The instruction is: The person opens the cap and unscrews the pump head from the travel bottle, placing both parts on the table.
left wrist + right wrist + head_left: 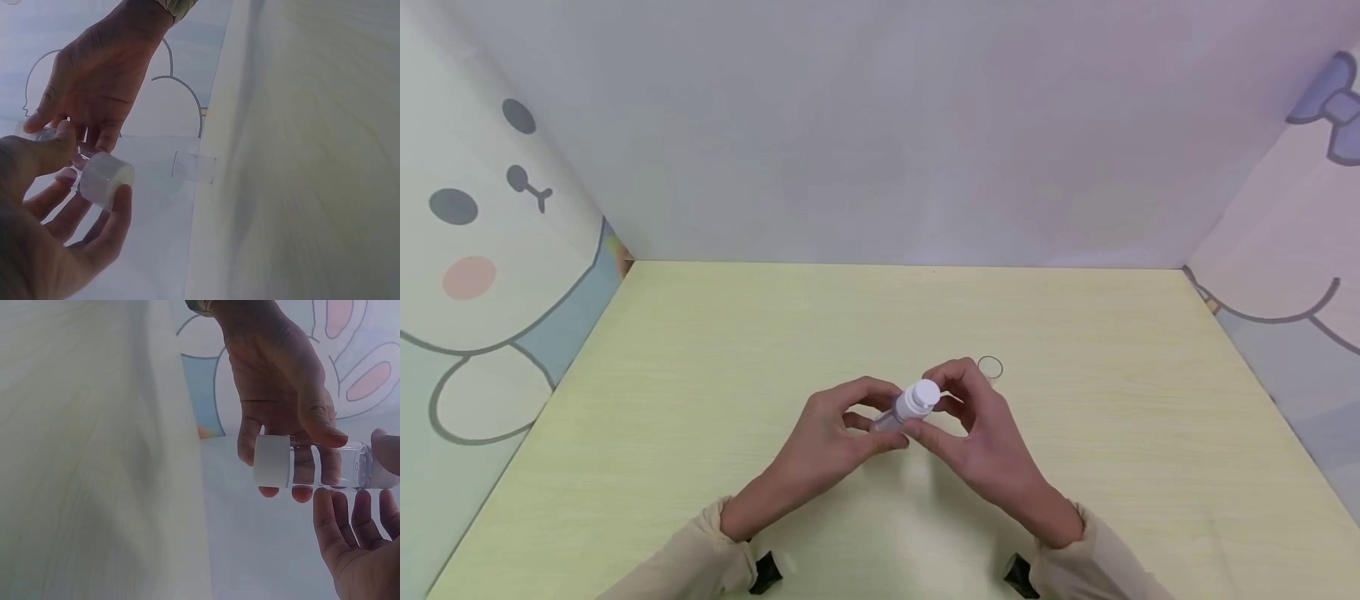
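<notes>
A small clear bottle with white ends is held tilted between both hands above the table. My left hand grips its clear body, near the wide white base. At the upper end, my right hand pinches the bottle just below the white cap, thumb on the near side and fingers on the far side. The right wrist view shows bare fingers of both hands around the see-through middle. Whether anything is inside the bottle I cannot tell.
A clear, round, short cylinder, like a see-through cap, stands on the pale wooden table just beyond the right hand. Grey-white panelling closes off the back, with cartoon-printed walls on either side.
</notes>
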{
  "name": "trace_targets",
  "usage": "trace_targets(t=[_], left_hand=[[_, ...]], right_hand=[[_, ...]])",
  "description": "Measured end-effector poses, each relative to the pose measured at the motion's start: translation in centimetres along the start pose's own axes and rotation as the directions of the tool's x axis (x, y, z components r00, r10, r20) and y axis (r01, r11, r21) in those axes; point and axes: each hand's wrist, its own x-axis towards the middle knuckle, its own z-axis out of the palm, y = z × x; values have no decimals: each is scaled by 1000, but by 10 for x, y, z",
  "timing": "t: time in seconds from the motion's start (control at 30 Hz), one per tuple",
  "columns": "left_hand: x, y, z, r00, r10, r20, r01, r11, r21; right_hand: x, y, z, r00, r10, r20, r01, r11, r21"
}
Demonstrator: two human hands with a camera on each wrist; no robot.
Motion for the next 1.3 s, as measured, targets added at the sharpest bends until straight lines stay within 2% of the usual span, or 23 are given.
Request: trace_targets(t=[0.27,0.53,0.77,0.9,1.1,1.3], left_hand=[[-1,-2,-1,999,32,-15,-31,999,39],[-1,-1,-2,1000,22,-3,-22,1000,-3],[-1,-2,-1,1000,11,-6,-11,999,-33],[0,-3,-1,1000,4,-3,-4,999,-34],[1,-1,-1,1000,7,6,-6,999,-35],[1,-1,0,1000,21,12,-20,999,-29]], right_hand=[[1,1,-3,999,-40,35,39,999,27],[2,1,-3,996,-77,52,74,996,53],[2,2,-4,990,-110,86,107,994,37],[1,2,-3,994,-81,77,77,996,49],[0,2,-1,999,-32,6,31,997,70],[5,2,-2,1000,-6,12,5,999,38]])
